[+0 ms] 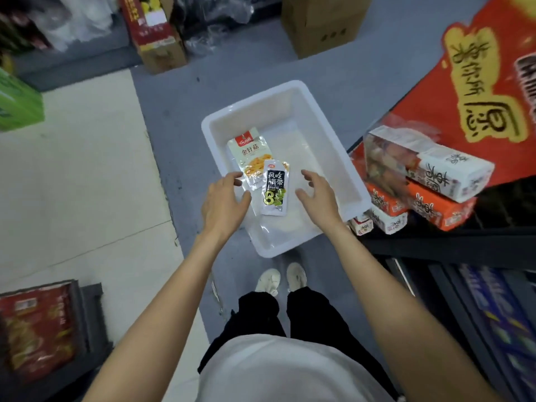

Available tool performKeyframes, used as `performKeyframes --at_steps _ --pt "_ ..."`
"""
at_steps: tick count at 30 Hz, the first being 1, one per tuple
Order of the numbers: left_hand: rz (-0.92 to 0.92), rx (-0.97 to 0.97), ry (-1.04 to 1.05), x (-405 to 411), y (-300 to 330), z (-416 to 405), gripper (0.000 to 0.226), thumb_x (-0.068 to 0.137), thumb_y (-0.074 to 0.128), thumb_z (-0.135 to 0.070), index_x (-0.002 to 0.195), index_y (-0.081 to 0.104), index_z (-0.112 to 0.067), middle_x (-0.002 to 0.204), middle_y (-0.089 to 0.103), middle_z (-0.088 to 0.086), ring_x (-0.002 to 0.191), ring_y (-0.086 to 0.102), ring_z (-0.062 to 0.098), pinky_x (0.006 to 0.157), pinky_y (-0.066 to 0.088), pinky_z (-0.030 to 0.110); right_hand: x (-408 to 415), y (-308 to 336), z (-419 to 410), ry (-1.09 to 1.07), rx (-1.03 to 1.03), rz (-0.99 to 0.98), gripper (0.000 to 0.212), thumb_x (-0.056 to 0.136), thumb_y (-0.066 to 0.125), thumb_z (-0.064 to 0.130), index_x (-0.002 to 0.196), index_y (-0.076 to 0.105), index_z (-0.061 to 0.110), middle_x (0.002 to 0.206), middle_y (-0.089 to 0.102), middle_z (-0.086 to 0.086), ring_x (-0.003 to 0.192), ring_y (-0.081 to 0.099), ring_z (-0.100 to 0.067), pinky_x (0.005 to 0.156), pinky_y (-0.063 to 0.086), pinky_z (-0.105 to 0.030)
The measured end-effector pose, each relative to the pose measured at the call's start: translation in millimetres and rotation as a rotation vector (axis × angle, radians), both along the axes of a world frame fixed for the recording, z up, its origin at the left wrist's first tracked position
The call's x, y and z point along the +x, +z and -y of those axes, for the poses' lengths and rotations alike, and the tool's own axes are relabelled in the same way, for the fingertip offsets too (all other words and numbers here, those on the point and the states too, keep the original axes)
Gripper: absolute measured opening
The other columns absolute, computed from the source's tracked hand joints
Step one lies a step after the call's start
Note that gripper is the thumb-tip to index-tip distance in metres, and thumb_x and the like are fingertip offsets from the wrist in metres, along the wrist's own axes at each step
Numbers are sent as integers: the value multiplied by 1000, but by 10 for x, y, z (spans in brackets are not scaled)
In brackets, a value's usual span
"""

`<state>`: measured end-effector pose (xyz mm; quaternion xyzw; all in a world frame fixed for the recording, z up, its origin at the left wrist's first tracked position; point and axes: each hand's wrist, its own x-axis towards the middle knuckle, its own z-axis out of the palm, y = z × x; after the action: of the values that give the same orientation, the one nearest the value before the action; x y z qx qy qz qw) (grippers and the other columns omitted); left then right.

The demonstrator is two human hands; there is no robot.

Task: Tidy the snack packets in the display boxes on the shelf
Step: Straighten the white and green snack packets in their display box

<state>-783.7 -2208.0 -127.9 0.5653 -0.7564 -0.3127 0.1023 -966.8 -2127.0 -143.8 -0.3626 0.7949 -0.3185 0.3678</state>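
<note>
A white plastic tub (293, 94) sits on the grey floor (162, 117), just beyond the person's 2 white shoes (280, 280). Inside it lie 2 snack packets: a pale packet with yellow print (249, 152) toward the far left, and a black-and-white packet (275, 187) overlapping its near right corner. The left hand (223, 204) hovers over the tub's near left rim, fingers (232, 178) spread and loosely bent, holding nothing; whether they touch the pale packet cannot be told. The right hand (319, 195) hovers over the tub's inside, right of the black-and-white packet, fingers apart and empty. To the right, stacked orange and white snack boxes (420, 181) rest on a dark shelf (435, 245). A brown carton (322, 24) stands on the far floor.
</note>
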Motion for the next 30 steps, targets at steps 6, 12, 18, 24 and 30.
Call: performKeyframes --at_steps 6,12,18,24,30 --pt "-142 -176 -372 -452 621 -212 20 93 53 -35 109 65 -29 74 62 -14 74 59 10 66 43 28 98 476 -861 -365 -302 -547 14 87 62 22 100 63 14 80 63 5 84 56 -16 82 40 -30" --pt "-194 -256 -844 -819 716 -826 32 85 43 -43 95 68 -26 64 59 -9 63 59 17 58 45 28 378 610 -2092 -603 -80 -809 16 88 55 31 89 68 21 71 65 7 63 62 -14 47 47 -26" --pt "46 -145 -1355 -1027 459 -1821 39 84 43 -43 111 65 -26 97 69 -6 92 64 21 70 50 32 910 394 -3367 -923 201 -609 14 83 63 27 93 70 19 87 72 0 68 69 -26 54 55 -34" --pt "378 -104 -1715 -1063 309 -3037 40 96 49 -35 136 47 -31 136 53 -8 123 51 18 92 42 31 1614 245 -4596 -1244 368 -157 40 89 65 23 127 59 15 124 62 -9 105 61 -31 83 50 -39" --pt "368 -20 -1780 -917 145 -4438 47 93 53 -40 139 42 -37 133 56 -12 120 54 18 98 44 37 2245 214 -5945 -1344 392 1 51 95 57 27 142 42 16 139 51 -8 121 52 -29 92 47 -40"
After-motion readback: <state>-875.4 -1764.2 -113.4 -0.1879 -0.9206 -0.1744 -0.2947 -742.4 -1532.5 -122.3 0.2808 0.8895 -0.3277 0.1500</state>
